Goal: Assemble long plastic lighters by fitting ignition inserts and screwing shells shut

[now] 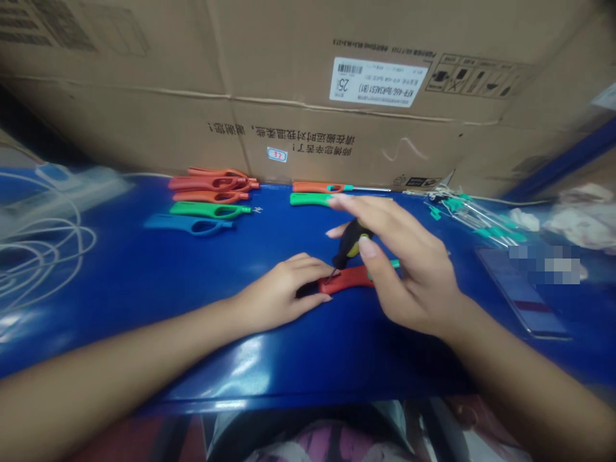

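Note:
A red plastic handle piece (347, 278) lies flat on the blue table (144, 276) in front of me. My left hand (282, 292) rests on the table with its fingers closed around the handle's left end, holding it down. My right hand (402, 263) grips a small screwdriver (349, 242) with a black and yellow handle. Its tip points down onto the red handle's left end. A green part shows just past the red handle, under my right hand.
Several orange, green and blue handles (212, 196) lie in a row at the back left, two more (317, 192) at the back centre. Thin metal rods with green tips (474, 215) lie at the right. A phone (522, 292), white cable (38, 250) and cardboard box (308, 96) surround the area.

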`<state>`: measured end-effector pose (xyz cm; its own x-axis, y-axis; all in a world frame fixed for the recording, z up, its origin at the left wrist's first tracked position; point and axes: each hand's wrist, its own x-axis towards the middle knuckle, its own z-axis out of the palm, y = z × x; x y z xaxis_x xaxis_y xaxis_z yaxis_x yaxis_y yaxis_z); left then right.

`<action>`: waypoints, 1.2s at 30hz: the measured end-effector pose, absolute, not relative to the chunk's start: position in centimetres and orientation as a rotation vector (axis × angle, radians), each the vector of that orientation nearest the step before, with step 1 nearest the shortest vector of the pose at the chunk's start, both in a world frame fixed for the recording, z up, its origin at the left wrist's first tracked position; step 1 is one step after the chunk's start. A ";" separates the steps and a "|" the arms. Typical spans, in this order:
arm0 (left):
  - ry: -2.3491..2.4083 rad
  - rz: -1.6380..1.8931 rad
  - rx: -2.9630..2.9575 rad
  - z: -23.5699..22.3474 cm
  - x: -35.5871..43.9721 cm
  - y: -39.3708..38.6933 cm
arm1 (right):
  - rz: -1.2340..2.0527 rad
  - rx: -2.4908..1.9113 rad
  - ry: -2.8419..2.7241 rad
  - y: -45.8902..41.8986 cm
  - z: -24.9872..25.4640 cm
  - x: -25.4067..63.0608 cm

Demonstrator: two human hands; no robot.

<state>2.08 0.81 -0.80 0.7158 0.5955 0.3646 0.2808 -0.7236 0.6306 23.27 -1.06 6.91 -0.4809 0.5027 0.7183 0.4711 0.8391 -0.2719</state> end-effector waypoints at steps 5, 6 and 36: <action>0.655 0.781 2.379 -0.9 2.1 0.8 | -0.018 -0.694 -2.068 -1.3 7.0 23.1; 0.654 0.780 2.375 -0.9 2.1 0.8 | -0.059 -0.704 -2.052 -1.3 6.9 23.0; 0.669 0.754 2.384 -0.7 2.1 0.8 | 0.237 -0.679 -2.075 -1.1 5.9 22.9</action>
<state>2.09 0.82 -0.71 0.7192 0.5936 0.3610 0.2872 -0.7271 0.6235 22.94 -1.13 5.94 -0.4334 0.5511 0.7131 0.3757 0.8297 -0.4128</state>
